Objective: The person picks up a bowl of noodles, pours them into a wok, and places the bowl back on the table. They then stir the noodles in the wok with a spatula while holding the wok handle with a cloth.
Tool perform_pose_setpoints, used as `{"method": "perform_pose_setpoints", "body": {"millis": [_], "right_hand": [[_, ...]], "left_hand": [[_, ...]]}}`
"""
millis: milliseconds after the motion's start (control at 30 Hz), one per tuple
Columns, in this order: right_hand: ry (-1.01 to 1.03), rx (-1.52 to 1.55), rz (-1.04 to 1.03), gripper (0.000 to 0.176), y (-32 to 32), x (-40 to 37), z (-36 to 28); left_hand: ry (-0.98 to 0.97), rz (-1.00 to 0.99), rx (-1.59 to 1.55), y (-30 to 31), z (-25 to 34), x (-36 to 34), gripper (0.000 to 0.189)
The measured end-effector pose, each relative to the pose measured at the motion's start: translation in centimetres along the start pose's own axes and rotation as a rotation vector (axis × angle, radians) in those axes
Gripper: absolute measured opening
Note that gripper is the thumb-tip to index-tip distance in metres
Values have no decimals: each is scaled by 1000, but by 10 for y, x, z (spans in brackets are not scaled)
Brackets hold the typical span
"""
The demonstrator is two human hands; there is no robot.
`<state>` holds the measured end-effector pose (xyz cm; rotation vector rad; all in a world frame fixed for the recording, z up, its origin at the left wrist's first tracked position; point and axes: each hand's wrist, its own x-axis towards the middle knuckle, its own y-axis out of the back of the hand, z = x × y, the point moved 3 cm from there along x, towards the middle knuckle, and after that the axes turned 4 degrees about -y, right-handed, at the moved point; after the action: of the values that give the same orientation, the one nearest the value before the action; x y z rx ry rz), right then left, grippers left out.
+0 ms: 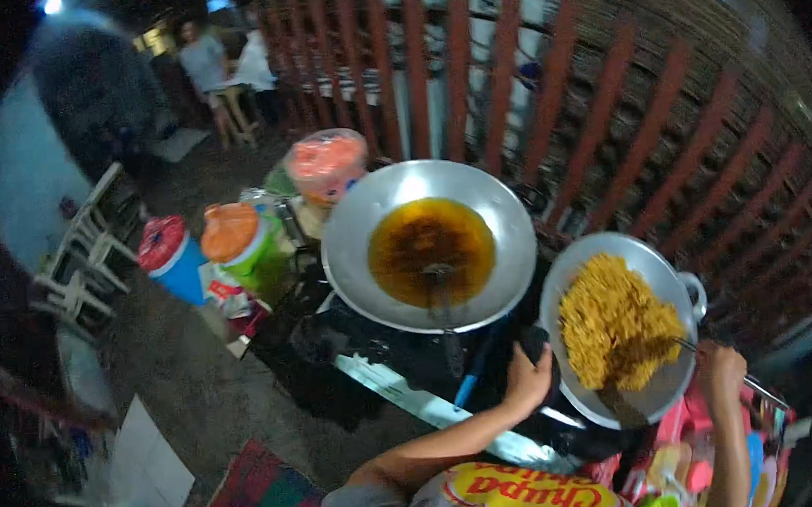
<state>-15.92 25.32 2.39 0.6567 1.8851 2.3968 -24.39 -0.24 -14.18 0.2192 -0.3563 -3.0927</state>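
Note:
A wide metal wok [345,268] holds brown-orange oil [433,237], with a dark-handled ladle [452,345] resting in it. To its right sits a second metal pan [569,264] full of yellow noodles [611,309]. My left hand [530,375] is closed at this pan's left side, round a dark thing that seems to be its handle or a cloth. My right hand [721,369], right of the pan, grips the shaft of a metal spatula [765,391], whose far end reaches into the noodles.
A red slatted fence [507,83] runs behind the pans. Lidded containers, blue [177,271] and green [258,256], stand left of the wok. White chairs [90,240] are farther left. A person [205,64] stands in the background. Colourful packages [671,466] lie lower right.

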Motion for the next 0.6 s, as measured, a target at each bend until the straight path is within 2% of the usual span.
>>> {"method": "perform_pose_setpoints", "body": {"millis": [67,100,167,233,333,367,400,467,500,533,567,600], "right_hand": [[29,-55,73,13,0,8,4],[150,-96,197,12,-7,10,2],[184,-184,220,10,-14,20,2],[237,-303,191,6,-36,29,20],[281,-381,154,9,-10,31,3],[193,-465,-199,12,-8,38,7],[235,-408,-170,13,-9,40,17],[276,-489,-391,13,-3,42,27],[390,-400,-360,13,-5,37,31],[482,-306,-336,15,-6,30,39],[208,-359,-703,19,12,29,20],[442,-249,-618,23,16,18,12]], "left_hand": [[57,-95,-71,13,16,-5,66],[25,-122,-122,16,17,-5,69],[8,-113,-104,3,-7,3,71],[45,-106,-49,5,-4,-1,73],[43,-170,-101,6,-1,1,74],[48,-174,-99,11,5,-1,74],[60,-159,-100,19,17,-5,73],[111,-108,-40,12,11,-6,68],[153,-182,-61,12,12,-8,85],[116,-232,-142,15,17,-7,85],[117,-164,-117,12,18,-10,82],[108,-171,-114,10,19,-11,81]]}}
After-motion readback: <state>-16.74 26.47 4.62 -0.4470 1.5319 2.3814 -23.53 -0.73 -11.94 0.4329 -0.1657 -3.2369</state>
